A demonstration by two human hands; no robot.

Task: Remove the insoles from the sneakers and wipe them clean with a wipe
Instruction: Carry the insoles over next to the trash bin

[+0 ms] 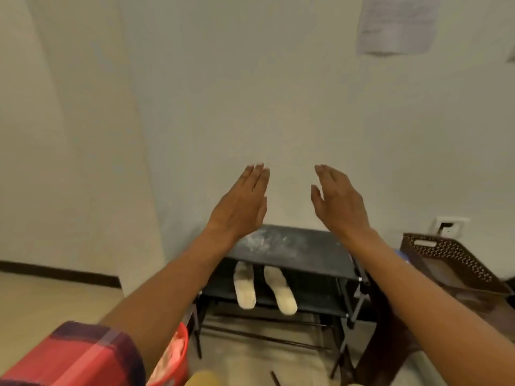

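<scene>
Head view: two insoles (245, 285) lie side by side on the rack's (301, 246) lower shelf, long axes toward the wall; left hand (239, 204) and right hand (340, 201) are raised, fingers straight, holding nothing.

No text is coming through legibly. A sheet of paper (395, 23) is hanging on the wall (250, 79), high above and to the right of the black shoe rack (292, 246). Faint lines of writing are showing on it, too blurred to make out.
</scene>
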